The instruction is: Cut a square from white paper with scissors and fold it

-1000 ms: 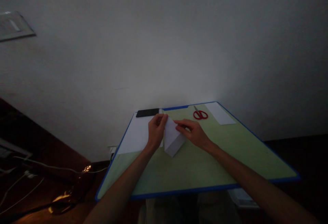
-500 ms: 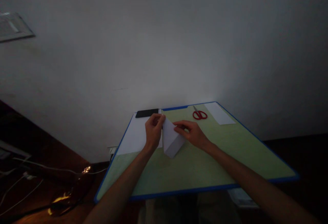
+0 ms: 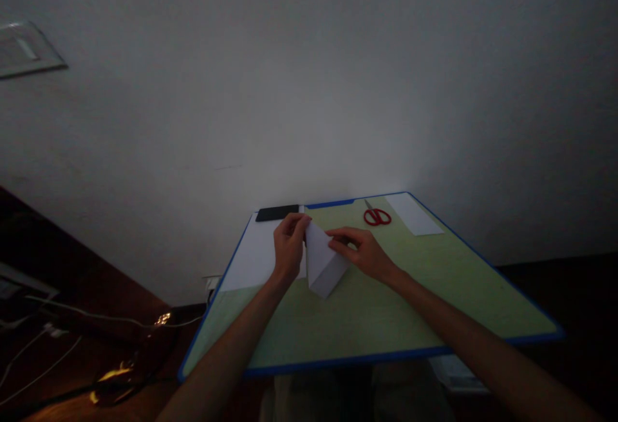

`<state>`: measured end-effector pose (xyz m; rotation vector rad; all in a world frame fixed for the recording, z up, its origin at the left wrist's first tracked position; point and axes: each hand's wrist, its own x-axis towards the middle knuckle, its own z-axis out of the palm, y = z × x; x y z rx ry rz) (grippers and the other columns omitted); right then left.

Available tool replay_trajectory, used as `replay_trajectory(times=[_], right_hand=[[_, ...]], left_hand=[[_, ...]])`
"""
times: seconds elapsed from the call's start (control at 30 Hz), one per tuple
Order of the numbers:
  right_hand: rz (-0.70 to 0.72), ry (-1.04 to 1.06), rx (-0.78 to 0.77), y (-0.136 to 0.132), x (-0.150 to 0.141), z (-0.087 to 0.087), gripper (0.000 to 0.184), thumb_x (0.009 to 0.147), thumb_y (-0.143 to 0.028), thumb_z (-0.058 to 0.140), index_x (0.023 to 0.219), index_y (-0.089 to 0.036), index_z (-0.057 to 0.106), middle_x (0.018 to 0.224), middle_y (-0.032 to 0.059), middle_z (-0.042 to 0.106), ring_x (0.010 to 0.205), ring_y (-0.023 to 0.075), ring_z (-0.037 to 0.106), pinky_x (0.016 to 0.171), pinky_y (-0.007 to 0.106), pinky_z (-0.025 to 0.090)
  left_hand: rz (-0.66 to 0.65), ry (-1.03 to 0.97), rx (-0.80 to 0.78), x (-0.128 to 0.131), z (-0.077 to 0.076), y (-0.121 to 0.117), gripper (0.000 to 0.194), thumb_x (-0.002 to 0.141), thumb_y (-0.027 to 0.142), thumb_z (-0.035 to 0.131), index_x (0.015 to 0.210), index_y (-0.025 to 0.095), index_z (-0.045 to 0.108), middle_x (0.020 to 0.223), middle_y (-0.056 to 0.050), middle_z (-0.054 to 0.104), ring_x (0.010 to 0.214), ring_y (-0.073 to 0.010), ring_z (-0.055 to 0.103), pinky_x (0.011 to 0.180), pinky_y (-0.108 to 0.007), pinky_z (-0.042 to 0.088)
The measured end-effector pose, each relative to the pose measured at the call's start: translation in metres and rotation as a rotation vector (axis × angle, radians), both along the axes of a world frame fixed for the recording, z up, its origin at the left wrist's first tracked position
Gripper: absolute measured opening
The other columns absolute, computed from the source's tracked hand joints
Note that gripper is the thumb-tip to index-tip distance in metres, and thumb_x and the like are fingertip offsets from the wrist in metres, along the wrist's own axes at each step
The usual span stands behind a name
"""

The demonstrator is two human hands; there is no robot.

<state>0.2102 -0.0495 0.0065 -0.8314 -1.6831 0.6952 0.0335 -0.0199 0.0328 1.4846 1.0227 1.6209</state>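
A folded sheet of white paper point(image 3: 321, 258) is held up over the middle of the table, its lower end pointing toward me. My left hand point(image 3: 290, 245) pinches its upper left corner between thumb and fingers. On the paper's right edge, my right hand point(image 3: 362, 251) is closed in a pinch. Beyond my right hand lie scissors point(image 3: 376, 217) with red handles, their blades toward the wall. Part of a flat white sheet point(image 3: 251, 255) shows behind my left hand, with a black phone-like slab point(image 3: 277, 213) across its far end.
The small table point(image 3: 386, 319) has a green top and a blue rim, and stands against a grey wall point(image 3: 309, 87). A white paper strip point(image 3: 414, 214) lies at the far right. White cables point(image 3: 96, 314) run across the floor at left, near a socket point(image 3: 211, 282).
Almost nothing differs. Both hands keep their pinch on the folded paper, and the view has shifted very slightly.
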Motion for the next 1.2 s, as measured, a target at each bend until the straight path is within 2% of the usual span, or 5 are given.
replay_trajectory(times=[0.47, 0.63, 0.8, 1.0, 1.2], right_hand=[[0.038, 0.004, 0.01, -0.0006, 0.0005, 0.0028, 0.026, 0.086, -0.028, 0.067, 0.11, -0.02, 0.074, 0.094, 0.0067, 0.074, 0.082, 0.0185, 0.068, 0.074, 0.031, 0.054], [0.008, 0.09, 0.013, 0.0032, 0.0039, 0.0016, 0.025, 0.086, -0.026, 0.067, 0.111, -0.023, 0.073, 0.099, 0.0058, 0.072, 0.087, 0.019, 0.068, 0.079, 0.033, 0.055], [0.006, 0.094, 0.008, 0.0032, 0.0029, 0.0025, 0.025, 0.086, -0.026, 0.067, 0.11, -0.024, 0.073, 0.099, 0.0054, 0.072, 0.085, 0.0185, 0.068, 0.078, 0.033, 0.055], [0.022, 0.112, -0.001, -0.0008, 0.0003, 0.0057, 0.026, 0.084, -0.024, 0.069, 0.109, -0.023, 0.073, 0.093, 0.0041, 0.07, 0.08, 0.0163, 0.066, 0.074, 0.03, 0.054], [0.038, 0.127, -0.035, -0.0024, -0.0006, 0.0074, 0.028, 0.082, -0.028, 0.071, 0.109, -0.022, 0.072, 0.089, 0.0041, 0.069, 0.078, 0.0163, 0.064, 0.072, 0.03, 0.053]], left_hand=[[0.014, -0.063, -0.029, 0.0026, -0.0004, -0.0003, 0.023, 0.083, 0.042, 0.064, 0.083, 0.018, 0.061, 0.072, 0.003, 0.053, 0.063, -0.011, 0.046, 0.053, -0.02, 0.036], [-0.029, 0.154, -0.024, 0.0028, -0.0022, 0.0003, 0.038, 0.088, 0.052, 0.056, 0.076, 0.017, 0.059, 0.067, 0.002, 0.051, 0.062, -0.0119, 0.045, 0.053, -0.022, 0.034], [0.072, 0.42, 0.089, 0.0021, -0.0038, -0.0028, 0.045, 0.094, 0.051, 0.048, 0.063, 0.017, 0.048, 0.057, 0.004, 0.043, 0.057, -0.0107, 0.04, 0.053, -0.024, 0.028], [0.159, 0.537, 0.121, 0.001, -0.0056, -0.0043, 0.045, 0.097, 0.049, 0.041, 0.063, 0.019, 0.042, 0.052, 0.005, 0.041, 0.05, -0.0098, 0.038, 0.051, -0.025, 0.024], [0.153, 0.565, 0.118, -0.0001, -0.0054, -0.003, 0.044, 0.097, 0.049, 0.039, 0.065, 0.019, 0.043, 0.054, 0.005, 0.043, 0.052, -0.0101, 0.039, 0.052, -0.025, 0.025]])
